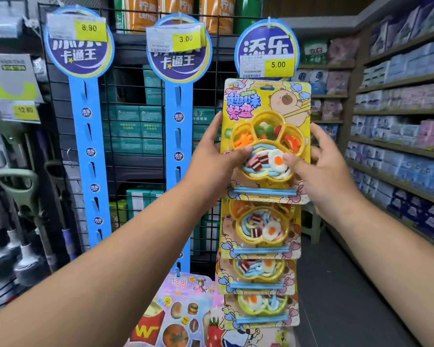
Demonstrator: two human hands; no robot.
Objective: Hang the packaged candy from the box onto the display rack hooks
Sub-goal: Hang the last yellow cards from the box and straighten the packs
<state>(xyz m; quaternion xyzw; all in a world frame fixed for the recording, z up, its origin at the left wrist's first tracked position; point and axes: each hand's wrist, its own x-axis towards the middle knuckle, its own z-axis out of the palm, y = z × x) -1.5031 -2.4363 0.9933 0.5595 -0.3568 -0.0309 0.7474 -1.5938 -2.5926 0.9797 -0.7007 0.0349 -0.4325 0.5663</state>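
A yellow carded candy pack (pixel 267 101), with a gummy meal in a paw-shaped tray, is held up against the top of the right hanging strip, just under the round blue sign (pixel 266 43) priced 5.00. My left hand (pixel 217 154) grips its left edge, thumb on the blister. My right hand (pixel 318 166) grips the right edge the same way. Three more of the same packs (pixel 259 229) hang overlapping below it on that strip. The box is not in view.
Two blue clip strips (pixel 90 146) (pixel 178 146) hang on the black wire grid to the left, mostly bare; other candy cards (pixel 183 311) hang low on the middle one. Mops (pixel 23 196) stand at far left. Shelves of packaged tissue (pixel 398 146) line the aisle on the right.
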